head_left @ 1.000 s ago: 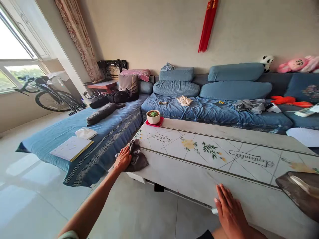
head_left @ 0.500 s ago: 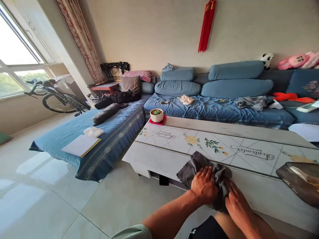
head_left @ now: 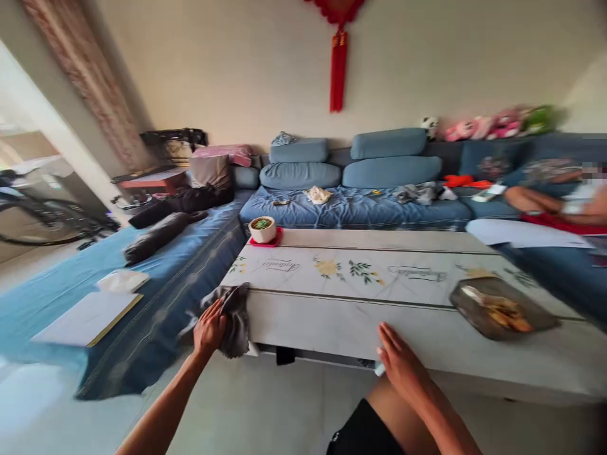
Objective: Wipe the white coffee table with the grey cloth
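Taking the coffee table (head_left: 313,322) as a dial with twelve at the sofa (head_left: 203,243), the dark grey cloth (head_left: 237,325) is draping over the near corner at eight o'clock. The left hand (head_left: 210,327) is lying on it, fingers close together; whether they are pinching the fabric, I cannot tell. The right hand (head_left: 403,363) is holding no cloth at six o'clock, its fingers straight and pressed together.

Because so much fabric is hanging past the edge, it could be slipping off the corner if the palm's pressure is easing. A wide sweep towards ten o'clock could be nudging the potted succulent (head_left: 262,232) on its red saucer (head_left: 279,236); one towards three could be jogging the smoky tray (head_left: 462,300) of food (head_left: 507,313).

Half a second earlier both hands were bunching the cloth near six o'clock; now only the left is touching it. The view is also turning rightward, bringing in a seated person (head_left: 592,201) around two.
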Motion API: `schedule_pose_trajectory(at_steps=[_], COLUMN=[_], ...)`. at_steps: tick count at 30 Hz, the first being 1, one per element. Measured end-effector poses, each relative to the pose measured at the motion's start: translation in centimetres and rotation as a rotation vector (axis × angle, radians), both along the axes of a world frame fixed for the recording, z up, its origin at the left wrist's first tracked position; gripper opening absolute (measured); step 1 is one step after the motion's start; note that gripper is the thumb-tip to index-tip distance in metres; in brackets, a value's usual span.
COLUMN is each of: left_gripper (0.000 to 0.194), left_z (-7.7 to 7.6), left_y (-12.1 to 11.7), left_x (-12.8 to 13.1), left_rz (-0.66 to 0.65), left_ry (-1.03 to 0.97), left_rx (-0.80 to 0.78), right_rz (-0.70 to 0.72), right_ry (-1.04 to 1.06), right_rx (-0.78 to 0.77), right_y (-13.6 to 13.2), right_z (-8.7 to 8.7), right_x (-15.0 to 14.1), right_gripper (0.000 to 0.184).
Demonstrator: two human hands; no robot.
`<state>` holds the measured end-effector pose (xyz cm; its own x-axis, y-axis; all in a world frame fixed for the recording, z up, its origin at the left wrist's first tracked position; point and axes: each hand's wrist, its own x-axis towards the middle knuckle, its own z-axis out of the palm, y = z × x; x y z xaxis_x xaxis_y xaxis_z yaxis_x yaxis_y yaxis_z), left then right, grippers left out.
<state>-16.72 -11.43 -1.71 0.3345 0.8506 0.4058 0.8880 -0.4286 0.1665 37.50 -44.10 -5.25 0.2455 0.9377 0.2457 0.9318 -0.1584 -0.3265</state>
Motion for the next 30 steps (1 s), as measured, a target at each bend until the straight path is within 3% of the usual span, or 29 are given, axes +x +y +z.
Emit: schedule_pose_trajectory(at_steps=[2, 4, 8, 12, 14, 15, 17, 19, 21, 23, 25, 26, 28, 30], left_gripper=[0.061, 0.059, 0.063, 0.066, 0.067, 0.067, 0.068, 0.069, 0.071, 0.069, 0.063, 0.062, 0.062, 0.064], left_z=[-1.9, -3.7, -5.7, -4.5, -3.1, -2.4, -1.8, -2.5, -4.0, -5.0, -4.4, -3.4, -0.4, 2.8], left_y=[-1.4, -4.4, -13.4, -21.7, -24.2, -24.9, -24.7, -22.4, -17.7, -11.5, -5.1, -2.4, 1.3, 2.5], left_x=[4.3, 10.8, 27.7, 44.3, 49.5, 50.9, 50.8, 46.7, 39.2, 30.2, 22.6, 20.3, 19.4, 23.5], left_rz=[-0.052, -0.178, -0.416, -0.648, -0.750, -0.792, -0.854, -0.876, -0.837, -0.706, -0.458, -0.314, -0.087, -0.018], left_ry=[0.012, 0.048, 0.041, -0.009, -0.029, -0.032, -0.019, 0.010, 0.040, 0.081, 0.112, 0.141, 0.188, 0.221], left_rx=[0.024, 0.030, 0.052, 0.027, -0.029, -0.062, -0.117, -0.128, -0.092, -0.045, -0.041, -0.060, -0.131, -0.218], right_rz=[0.033, 0.057, -0.023, -0.151, -0.207, -0.230, -0.260, -0.269, -0.263, -0.251, -0.236, -0.228, -0.211, -0.198], right_ry=[0.066, 0.122, 0.137, 0.136, 0.135, 0.136, 0.146, 0.171, 0.205, 0.239, 0.265, 0.274, 0.282, 0.271], right_rx=[-0.230, -0.378, -0.442, -0.444, -0.431, -0.424, -0.420, -0.442, -0.480, -0.516, -0.537, -0.542, -0.544, -0.543], right_y=[-0.3, -1.0, -3.2, -4.3, -4.0, -3.8, -3.5, -3.9, -4.9, -6.2, -7.3, -7.6, -7.9, -7.7], right_z=[3.0, 5.6, 8.4, 9.0, 9.2, 9.3, 9.6, 9.9, 10.1, 10.1, 10.1, 10.1, 10.2, 10.6], right_x=[0.4, 1.5, 4.7, 6.4, 6.3, 6.0, 5.6, 5.3, 5.2, 5.3, 5.6, 5.8, 6.2, 6.6], right_gripper=[0.065, 0.070, 0.067, 0.066, 0.065, 0.065, 0.064, 0.062, 0.061, 0.063, 0.065, 0.065, 0.064, 0.061])
